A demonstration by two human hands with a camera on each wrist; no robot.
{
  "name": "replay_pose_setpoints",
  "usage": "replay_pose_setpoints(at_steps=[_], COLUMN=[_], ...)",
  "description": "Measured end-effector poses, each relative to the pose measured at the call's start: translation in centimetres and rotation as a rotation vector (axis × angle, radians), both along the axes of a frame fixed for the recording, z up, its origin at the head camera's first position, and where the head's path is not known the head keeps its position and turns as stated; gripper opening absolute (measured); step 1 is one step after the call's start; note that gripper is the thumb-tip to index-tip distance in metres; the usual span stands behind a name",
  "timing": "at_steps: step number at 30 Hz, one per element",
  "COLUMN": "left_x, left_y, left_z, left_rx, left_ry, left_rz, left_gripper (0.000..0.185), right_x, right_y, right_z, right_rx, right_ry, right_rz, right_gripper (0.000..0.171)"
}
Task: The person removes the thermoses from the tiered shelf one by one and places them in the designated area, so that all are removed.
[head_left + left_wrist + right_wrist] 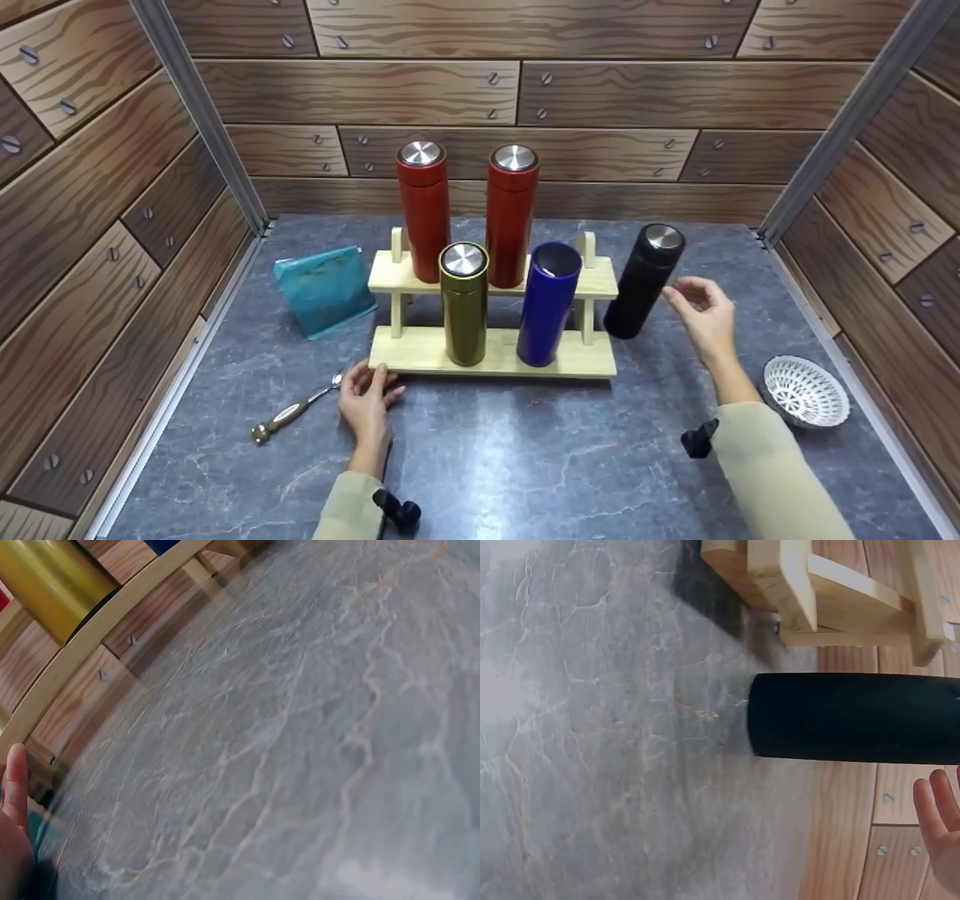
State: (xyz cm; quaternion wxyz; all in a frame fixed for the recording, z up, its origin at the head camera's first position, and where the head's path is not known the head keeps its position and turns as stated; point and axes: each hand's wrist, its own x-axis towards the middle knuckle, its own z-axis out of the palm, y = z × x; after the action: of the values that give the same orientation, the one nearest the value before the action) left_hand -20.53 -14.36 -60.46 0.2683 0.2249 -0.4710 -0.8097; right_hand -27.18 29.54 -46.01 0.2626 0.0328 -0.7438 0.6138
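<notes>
Black flask stood upright on grey table, just right of wooden rack, not touching it. My right hand hovered just beside flask, fingers loose and spread, holding nothing. My left hand rested fingertips on rack's front left corner, fingers relaxed. Olive flask and blue flask sat on lower shelf. Spoon lay near left hand.

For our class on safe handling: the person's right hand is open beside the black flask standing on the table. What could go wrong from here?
1. The black flask stands tall and narrow on the table, off the wooden rack; a glancing touch from the right hand might topple it.
2. If it tips left, it could strike the blue flask.
</notes>
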Motion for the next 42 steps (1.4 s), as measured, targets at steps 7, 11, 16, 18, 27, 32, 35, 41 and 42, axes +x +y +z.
replay_pose_setpoints(at_steps=[7,11,16,18,27,32,35,41,42], left_x=[0.0,0.1,0.2,0.2,0.4,0.1,0.0,0.1,0.1], left_y=[-0.1,-0.2,-0.4,-0.4,-0.4,-0.2,-0.1,0.0,0.0], left_z=[0.0,-0.3,-0.5,-0.5,-0.5,-0.3,-0.2,-0.3,-0.3], left_rx=[0.010,-0.002,-0.022,-0.026,-0.020,-0.016,-0.012,-0.009,-0.014], left_ry=[0.006,0.005,0.014,0.021,0.024,0.017,0.015,0.032,0.033], left_rz=[0.003,-0.001,-0.006,-0.001,0.004,0.005,0.004,0.013,0.014], left_gripper=[0.039,0.038,0.039,0.039,0.039,0.038,0.038,0.037,0.037], right_x=[0.6,0.8,0.8,0.7,0.0,-0.3,-0.4,-1.0,-1.1], right_y=[-0.5,-1.3,-3.1,-3.9,-6.5,-7.6,-8.4,-10.0,-10.4], right_z=[1.8,3.0,4.7,5.3,7.6,8.9,9.6,10.6,10.8], right_rx=[-0.004,0.005,-0.004,-0.003,0.019,0.033,0.027,0.001,0.009], right_ry=[0.038,0.075,0.122,0.136,0.160,0.165,0.176,0.167,0.163], right_rz=[0.060,0.097,0.142,0.163,0.238,0.268,0.296,0.379,0.387], right_gripper=[0.027,0.028,0.028,0.028,0.029,0.030,0.031,0.036,0.037])
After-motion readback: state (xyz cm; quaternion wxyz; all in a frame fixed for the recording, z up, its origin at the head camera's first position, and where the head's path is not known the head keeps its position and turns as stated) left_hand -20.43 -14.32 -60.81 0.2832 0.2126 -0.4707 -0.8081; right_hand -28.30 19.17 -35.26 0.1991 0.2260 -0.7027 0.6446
